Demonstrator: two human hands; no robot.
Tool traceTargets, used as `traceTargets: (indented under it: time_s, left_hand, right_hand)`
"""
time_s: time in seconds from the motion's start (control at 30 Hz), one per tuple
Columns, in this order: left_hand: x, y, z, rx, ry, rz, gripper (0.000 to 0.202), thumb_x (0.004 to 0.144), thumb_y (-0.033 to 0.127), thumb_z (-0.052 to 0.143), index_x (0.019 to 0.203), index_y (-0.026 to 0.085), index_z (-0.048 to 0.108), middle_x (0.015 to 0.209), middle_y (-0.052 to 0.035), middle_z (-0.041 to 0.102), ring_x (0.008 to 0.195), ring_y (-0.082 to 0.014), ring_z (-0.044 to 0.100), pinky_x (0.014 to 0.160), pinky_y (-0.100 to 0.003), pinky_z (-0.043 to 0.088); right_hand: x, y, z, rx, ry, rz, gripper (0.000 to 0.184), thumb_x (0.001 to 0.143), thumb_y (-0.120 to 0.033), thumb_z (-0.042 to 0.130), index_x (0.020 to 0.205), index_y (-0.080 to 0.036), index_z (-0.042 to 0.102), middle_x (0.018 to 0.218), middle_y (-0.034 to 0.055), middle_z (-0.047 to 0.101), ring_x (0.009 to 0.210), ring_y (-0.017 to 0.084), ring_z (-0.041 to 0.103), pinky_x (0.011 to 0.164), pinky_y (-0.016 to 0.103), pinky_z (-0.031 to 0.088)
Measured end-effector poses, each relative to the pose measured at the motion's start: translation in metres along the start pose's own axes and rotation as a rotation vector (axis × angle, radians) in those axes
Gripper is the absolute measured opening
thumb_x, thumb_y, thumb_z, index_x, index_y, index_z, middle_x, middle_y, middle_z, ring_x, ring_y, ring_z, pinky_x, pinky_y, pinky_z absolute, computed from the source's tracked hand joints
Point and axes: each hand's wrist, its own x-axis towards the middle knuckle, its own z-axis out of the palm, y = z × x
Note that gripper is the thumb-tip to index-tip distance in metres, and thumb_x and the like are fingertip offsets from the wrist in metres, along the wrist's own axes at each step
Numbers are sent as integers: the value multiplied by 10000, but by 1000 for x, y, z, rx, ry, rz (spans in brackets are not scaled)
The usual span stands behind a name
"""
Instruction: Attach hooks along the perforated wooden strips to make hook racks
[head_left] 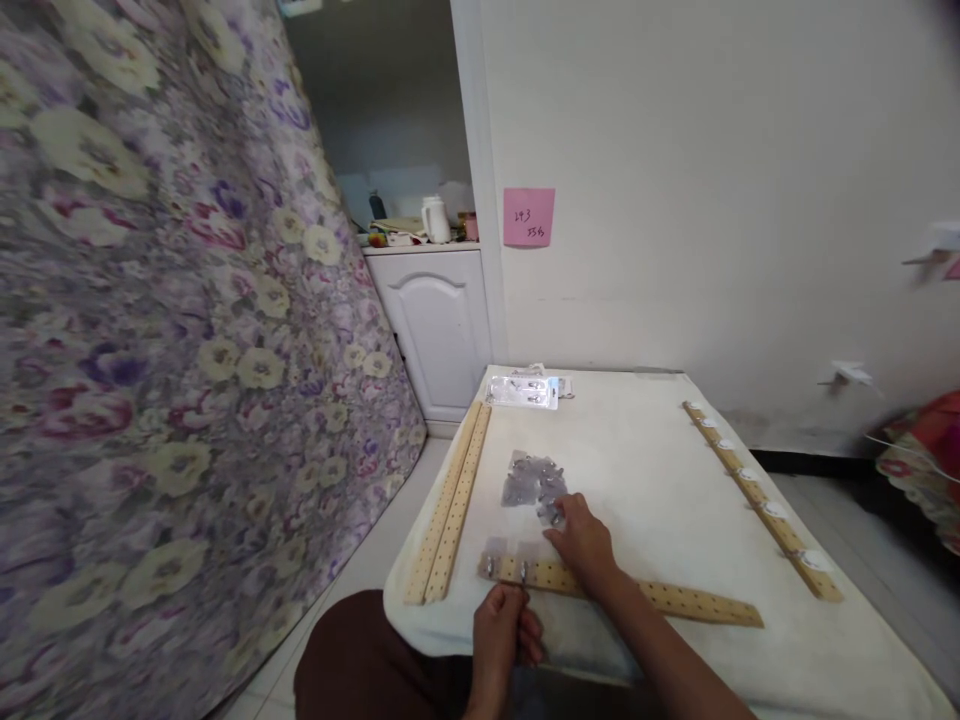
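A wooden strip with rows of holes [675, 598] lies across the near part of the white-covered table [645, 450], with small metal hooks standing at its left end. My left hand [501, 630] is closed in a pinch at one of those hooks [523, 572]. My right hand [583, 540] reaches over the strip, fingers curled onto a pile of small metal hooks in clear plastic [534, 482]; what the fingertips hold is hidden.
Two more perforated wooden strips [451, 510] lie side by side along the table's left edge. Another strip with white discs [761, 505] runs along the right side. A clear blister pack [531, 390] sits at the far edge. A flowered curtain hangs left; a white cabinet stands behind.
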Motion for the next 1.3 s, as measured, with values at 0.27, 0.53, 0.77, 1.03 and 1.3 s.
traceTargets:
  time_s: [0.27, 0.53, 0.77, 1.03, 1.3]
  left_hand:
    - [-1, 3, 0, 23, -4, 30, 323, 658, 501, 535, 663, 188, 455, 384, 37, 545, 240, -106, 459, 258, -163, 262]
    - [-4, 2, 0, 43, -15, 56, 256, 720, 440, 482, 692, 188, 449, 405, 42, 554, 251, -101, 469, 258, -158, 262]
    - [-2, -2, -3, 31, -40, 84, 270, 722, 453, 494, 720, 186, 452, 433, 45, 562, 266, -92, 470, 279, -156, 273]
    - [-44, 5, 25, 251, -220, 251, 255, 774, 440, 459, 810, 191, 496, 492, 44, 556, 301, -89, 427, 320, -188, 295]
    - [-46, 48, 65, 542, -99, 753, 362, 744, 217, 508, 1101, 207, 569, 1029, -94, 600, 912, -225, 550, 799, -328, 423]
  right_hand:
    - [-6, 10, -3, 72, 70, -29, 117, 781, -206, 445, 860, -206, 532, 842, 16, 581, 704, 135, 555, 617, 226, 354]
    - [-12, 24, -23, 464, 133, 112, 181, 749, -371, 503, 737, -205, 573, 652, -8, 599, 581, 141, 522, 548, 234, 350]
    - [-15, 43, -27, 1102, 48, 356, 285, 706, -425, 550, 572, -183, 483, 431, -71, 392, 375, 63, 294, 374, 201, 194]
    - [-28, 39, -53, 1391, -74, 360, 308, 670, -454, 620, 683, -158, 536, 567, -46, 495, 373, 17, 230, 353, 179, 110]
    - [-60, 16, -69, 1474, -222, 303, 349, 747, -506, 550, 734, -157, 550, 610, -27, 502, 386, 25, 238, 373, 179, 155]
